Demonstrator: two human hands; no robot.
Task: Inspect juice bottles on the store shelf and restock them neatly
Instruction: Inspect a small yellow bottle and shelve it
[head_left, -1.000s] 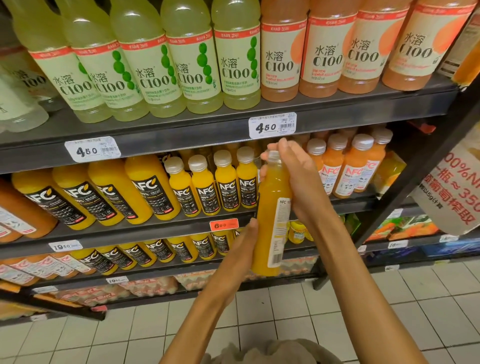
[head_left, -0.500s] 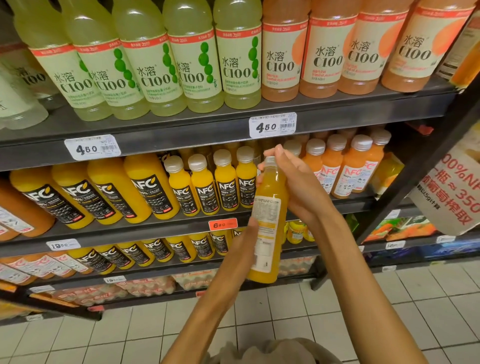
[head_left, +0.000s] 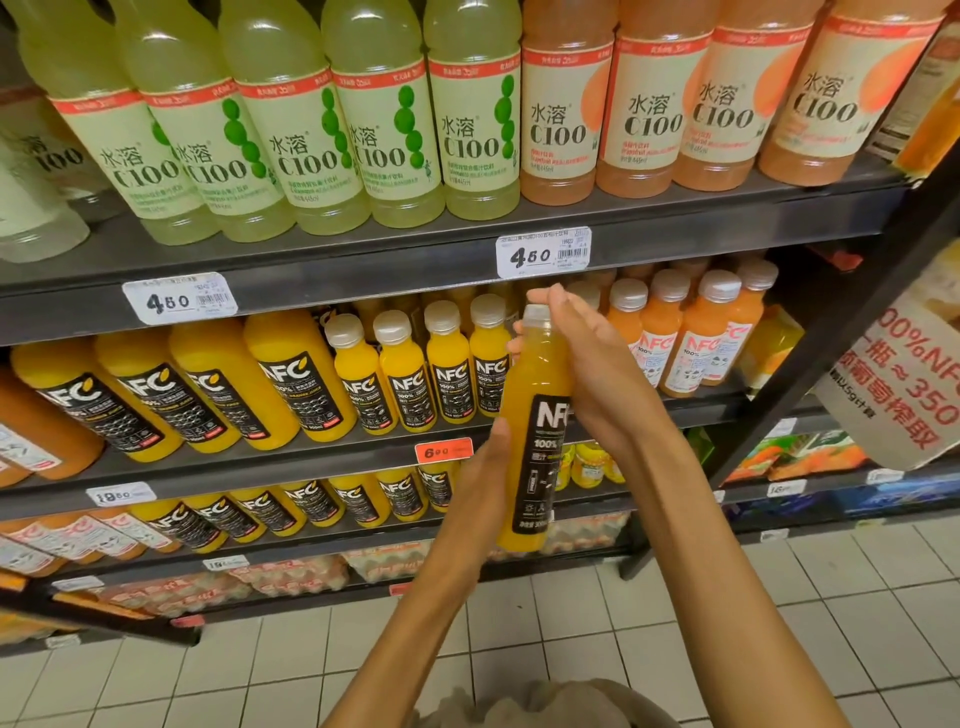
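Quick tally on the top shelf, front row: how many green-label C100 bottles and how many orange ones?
Green-label C100 bottles: 5
Orange C100 bottles: 4
Total: 9

Dark shelf (head_left: 363, 270) carries C100 bottles (head_left: 384, 119); the tier below, NFC bottles (head_left: 405, 379); lower tiers probably more NFC.
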